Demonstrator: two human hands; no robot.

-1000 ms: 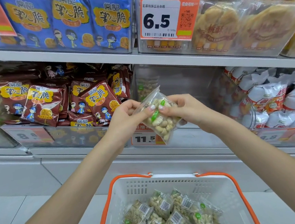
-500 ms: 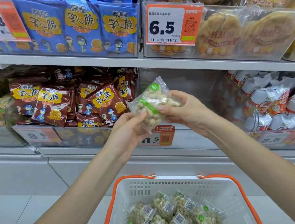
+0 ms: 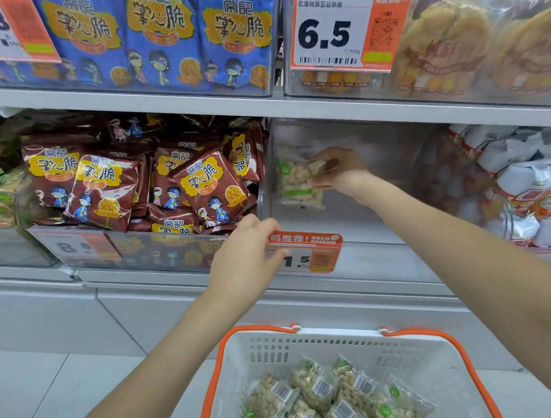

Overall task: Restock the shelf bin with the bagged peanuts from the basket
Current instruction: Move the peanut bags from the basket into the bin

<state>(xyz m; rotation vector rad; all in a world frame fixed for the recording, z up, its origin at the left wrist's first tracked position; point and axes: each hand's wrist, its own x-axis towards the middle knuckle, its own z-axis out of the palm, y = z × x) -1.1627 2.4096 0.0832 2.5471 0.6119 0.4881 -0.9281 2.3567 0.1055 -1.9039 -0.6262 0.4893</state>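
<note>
A bag of peanuts point(image 3: 295, 182) is being held inside the clear shelf bin point(image 3: 362, 224) by the right hand point(image 3: 337, 173), whose fingers point(image 3: 325, 163) are being kept curled round the bag's right edge, seen hazily through the bin's clear front wall. The bag is being kept upright toward the left side of the bin, probably so that it is being stood with its face to the aisle; whether it is touching the bin floor cannot be told. The left hand point(image 3: 248, 258) is being rested at the bin's near left corner, beside the orange price tag point(image 3: 308, 251), apparently to steady the bin; its fingers are being kept loosely bent, with nothing visibly gripped. More peanut bags point(image 3: 327, 401) are lying in the white basket point(image 3: 312, 345) near the person, so restocking is judged to be at an early stage.
</note>
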